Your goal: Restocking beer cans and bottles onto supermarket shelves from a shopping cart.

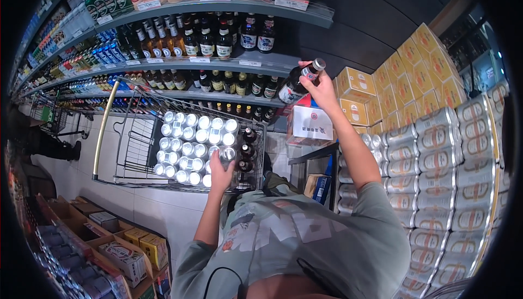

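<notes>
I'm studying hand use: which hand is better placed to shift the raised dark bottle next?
Probably the right hand: it grips the dark bottle near the shelves. The left hand is down at the silver cans in the cart.

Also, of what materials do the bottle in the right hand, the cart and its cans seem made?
Bottle: probably smooth, dark glass, by its narrow neck and sheen.
Cart: likely grey metal, its thin wires forming a grid.
Cans: seemingly shiny metal, by their bright, silvery round ends.
</notes>
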### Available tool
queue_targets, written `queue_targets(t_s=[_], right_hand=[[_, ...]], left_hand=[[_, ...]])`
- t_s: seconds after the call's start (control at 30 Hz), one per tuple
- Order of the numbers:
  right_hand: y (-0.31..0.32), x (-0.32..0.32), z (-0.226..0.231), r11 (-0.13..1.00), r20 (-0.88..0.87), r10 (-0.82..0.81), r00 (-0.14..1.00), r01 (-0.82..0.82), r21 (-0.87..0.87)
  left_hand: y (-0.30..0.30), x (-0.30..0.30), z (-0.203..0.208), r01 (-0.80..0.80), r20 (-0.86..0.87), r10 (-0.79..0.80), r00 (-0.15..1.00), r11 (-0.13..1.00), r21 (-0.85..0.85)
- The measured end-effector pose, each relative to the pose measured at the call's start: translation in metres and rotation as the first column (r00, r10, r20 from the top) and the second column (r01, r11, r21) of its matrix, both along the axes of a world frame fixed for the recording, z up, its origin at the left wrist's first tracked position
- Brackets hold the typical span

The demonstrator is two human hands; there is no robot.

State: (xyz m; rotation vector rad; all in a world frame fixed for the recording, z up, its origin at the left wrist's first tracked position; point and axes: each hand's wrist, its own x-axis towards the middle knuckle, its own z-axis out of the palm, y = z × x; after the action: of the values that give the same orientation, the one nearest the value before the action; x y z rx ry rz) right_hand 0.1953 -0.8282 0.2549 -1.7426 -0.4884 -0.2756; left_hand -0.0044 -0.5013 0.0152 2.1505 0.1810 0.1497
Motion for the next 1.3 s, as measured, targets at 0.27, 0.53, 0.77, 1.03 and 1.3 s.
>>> queue_targets(t_s=[0.27,0.53,0.77,1.03,1.3], right_hand=[[-0.031,0.181,-0.053,0.994,0.014,-0.009,1.0,0.011,-0.112],[-0.055,0.293,-0.118,0.989,0.004,-0.094,0.996,0.094,-0.117],[-0.08,0.365,-0.178,0.848,-0.045,-0.351,0.935,0.297,-0.439],[-0.077,0.373,-0.161,0.676,0.138,-0.311,0.94,0.321,-0.663],[-0.063,0.387,-0.154,0.839,0.054,-0.173,0.983,0.176,-0.515]], left_hand=[[0.067,0.02,-0.051,-0.502,-0.094,0.556,0.826,0.801,0.325],[0.104,0.077,-0.088,-0.509,-0.188,0.74,0.645,0.6,0.618],[0.091,0.079,-0.117,-0.452,-0.159,0.78,0.605,0.501,0.738],[0.08,0.084,-0.11,-0.477,-0.072,0.791,0.607,0.435,0.764],[0.075,0.084,-0.104,-0.514,-0.047,0.793,0.607,0.437,0.738]])
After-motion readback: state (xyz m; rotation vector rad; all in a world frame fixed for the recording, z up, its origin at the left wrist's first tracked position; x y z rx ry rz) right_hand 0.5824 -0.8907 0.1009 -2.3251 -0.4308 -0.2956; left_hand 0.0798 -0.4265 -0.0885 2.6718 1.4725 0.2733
